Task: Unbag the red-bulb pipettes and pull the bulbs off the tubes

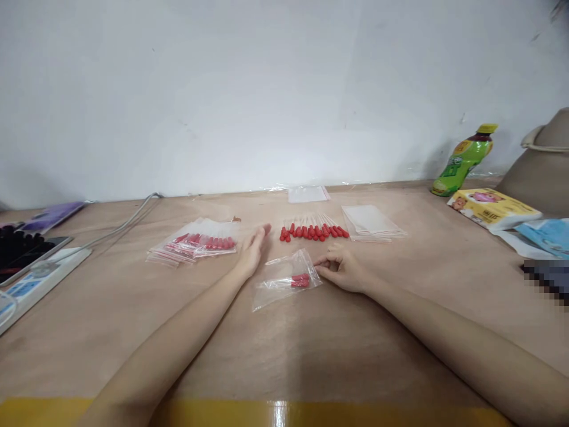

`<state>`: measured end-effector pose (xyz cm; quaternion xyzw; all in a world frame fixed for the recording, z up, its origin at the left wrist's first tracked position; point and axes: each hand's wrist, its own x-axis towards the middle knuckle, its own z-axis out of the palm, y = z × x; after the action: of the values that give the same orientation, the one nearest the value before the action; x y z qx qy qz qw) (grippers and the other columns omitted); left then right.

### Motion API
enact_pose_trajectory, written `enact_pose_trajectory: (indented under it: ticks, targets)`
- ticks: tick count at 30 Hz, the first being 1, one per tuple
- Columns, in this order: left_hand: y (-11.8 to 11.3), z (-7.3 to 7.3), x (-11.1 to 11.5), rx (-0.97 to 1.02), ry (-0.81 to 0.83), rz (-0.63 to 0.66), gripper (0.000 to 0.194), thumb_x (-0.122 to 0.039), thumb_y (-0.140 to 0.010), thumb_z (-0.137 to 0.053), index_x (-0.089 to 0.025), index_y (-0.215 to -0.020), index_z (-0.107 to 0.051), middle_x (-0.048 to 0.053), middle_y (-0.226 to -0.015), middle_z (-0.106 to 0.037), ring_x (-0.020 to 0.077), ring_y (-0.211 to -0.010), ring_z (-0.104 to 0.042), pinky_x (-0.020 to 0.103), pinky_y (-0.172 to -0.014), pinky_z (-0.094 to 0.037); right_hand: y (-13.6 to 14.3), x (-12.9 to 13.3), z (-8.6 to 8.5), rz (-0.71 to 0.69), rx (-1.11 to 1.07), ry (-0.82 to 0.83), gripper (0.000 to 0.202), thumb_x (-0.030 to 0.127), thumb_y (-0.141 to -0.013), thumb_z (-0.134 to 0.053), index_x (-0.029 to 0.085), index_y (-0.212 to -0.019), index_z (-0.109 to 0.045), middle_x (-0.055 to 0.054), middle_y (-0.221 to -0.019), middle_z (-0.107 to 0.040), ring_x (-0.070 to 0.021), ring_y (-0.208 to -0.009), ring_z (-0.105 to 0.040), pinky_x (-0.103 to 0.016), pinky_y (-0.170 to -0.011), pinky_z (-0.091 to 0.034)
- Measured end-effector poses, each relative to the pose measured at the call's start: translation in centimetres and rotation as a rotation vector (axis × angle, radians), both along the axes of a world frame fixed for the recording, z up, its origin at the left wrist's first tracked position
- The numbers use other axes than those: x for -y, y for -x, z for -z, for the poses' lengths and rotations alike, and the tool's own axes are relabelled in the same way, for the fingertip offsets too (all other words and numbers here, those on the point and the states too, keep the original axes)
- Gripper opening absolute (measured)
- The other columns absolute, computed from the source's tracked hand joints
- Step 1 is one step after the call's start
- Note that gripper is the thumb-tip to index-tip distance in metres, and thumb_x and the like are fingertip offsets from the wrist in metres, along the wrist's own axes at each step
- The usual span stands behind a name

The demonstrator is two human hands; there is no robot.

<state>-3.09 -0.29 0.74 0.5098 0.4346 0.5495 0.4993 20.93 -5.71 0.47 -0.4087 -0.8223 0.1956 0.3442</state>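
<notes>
A clear plastic bag (278,283) with a few red-tipped sticks in it lies on the table between my hands. My right hand (340,268) has its fingers pinched on the bag's right edge. Just beyond the bag's upper left, my left hand (253,249) rests on its side with the fingers stretched and nothing in it. Several loose red-tipped sticks (313,232) lie in a row behind the bag. Left of my left hand is a pile of filled bags (195,242). Flat bags (371,222) are stacked to the right of the row.
Another flat bag (308,194) lies near the wall. At the left are a power strip (48,284), a cable and dark items on a tray. A green bottle (464,160), a yellow tissue pack (493,207) and a blue packet (546,237) are at the right.
</notes>
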Motion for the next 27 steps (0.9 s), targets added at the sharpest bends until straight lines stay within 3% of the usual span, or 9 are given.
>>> enact_pose_trajectory:
  ticks: [2,5,10,15,19,23,27]
  targets:
    - [0.9,-0.6,2.5,-0.344,-0.244,-0.015,0.035,-0.042,-0.077,-0.056,-0.018,-0.102,-0.061,0.006,-0.111,-0.061,0.0205,-0.110,-0.050,0.036,-0.101,-0.033,0.2,0.1,-0.3,-0.072,0.031,0.022,0.017,0.032,-0.079,-0.054,0.022,-0.081,-0.068,-0.001,-0.065,-0.055,-0.0131,-0.067,-0.049,-0.025,-0.061,-0.039]
    - [1.4,-1.9,5.9,-0.696,-0.462,0.174,0.024,-0.036,-0.077,-0.057,-0.021,-0.094,-0.065,0.005,-0.104,-0.064,0.0203,-0.099,-0.057,0.035,-0.093,-0.041,0.4,0.1,-0.4,-0.127,0.051,0.035,0.021,0.035,-0.081,-0.053,0.022,-0.086,-0.069,-0.001,-0.066,-0.055,-0.0131,-0.068,-0.049,-0.025,-0.064,-0.039]
    - [-0.2,-2.7,8.0,-0.990,-0.491,0.324,0.039,-0.036,-0.077,-0.056,-0.024,-0.113,-0.056,0.006,-0.115,-0.059,0.0225,-0.104,-0.055,0.036,-0.091,-0.043,0.6,0.1,-0.2,-0.166,0.039,-0.004,0.021,0.030,-0.083,-0.050,0.023,-0.095,-0.066,-0.002,-0.071,-0.055,-0.0136,-0.073,-0.049,-0.026,-0.067,-0.039]
    - [-0.7,-1.9,7.1,-1.016,-0.478,0.455,0.058,-0.035,-0.079,-0.054,-0.024,-0.132,-0.033,0.008,-0.127,-0.049,0.0232,-0.113,-0.049,0.038,-0.094,-0.040,0.8,0.1,-0.2,-0.190,0.076,-0.008,0.020,0.025,-0.084,-0.048,0.023,-0.091,-0.067,-0.001,-0.067,-0.051,-0.0128,-0.069,-0.047,-0.025,-0.064,-0.038]
    - [-0.3,-1.7,6.2,-0.943,-0.469,0.581,0.073,-0.034,-0.078,-0.056,-0.026,-0.138,-0.015,0.010,-0.134,-0.041,0.0231,-0.120,-0.042,0.041,-0.098,-0.035,0.9,-0.3,-0.2,-0.212,0.122,-0.004,0.018,0.032,-0.081,-0.054,0.023,-0.086,-0.069,0.000,-0.065,-0.052,-0.0126,-0.066,-0.046,-0.025,-0.062,-0.036]
    - [-0.2,-1.8,5.9,-0.900,-0.443,0.639,0.079,-0.035,-0.076,-0.058,-0.026,-0.139,-0.011,0.011,-0.137,-0.037,0.0233,-0.121,-0.041,0.041,-0.100,-0.033,1.1,-0.5,-0.3,-0.248,0.168,-0.014,0.024,0.043,-0.072,-0.063,0.022,-0.082,-0.069,0.000,-0.067,-0.055,-0.0140,-0.069,-0.047,-0.027,-0.065,-0.036]
    - [-0.3,-1.7,5.9,-0.914,-0.461,0.643,0.081,-0.037,-0.075,-0.059,-0.025,-0.139,-0.012,0.011,-0.137,-0.036,0.0236,-0.122,-0.040,0.040,-0.100,-0.033,1.5,0.1,-0.7,-0.275,0.116,0.005,0.026,0.042,-0.067,-0.067,0.020,-0.082,-0.068,-0.002,-0.075,-0.058,-0.0152,-0.074,-0.050,-0.028,-0.067,-0.040]
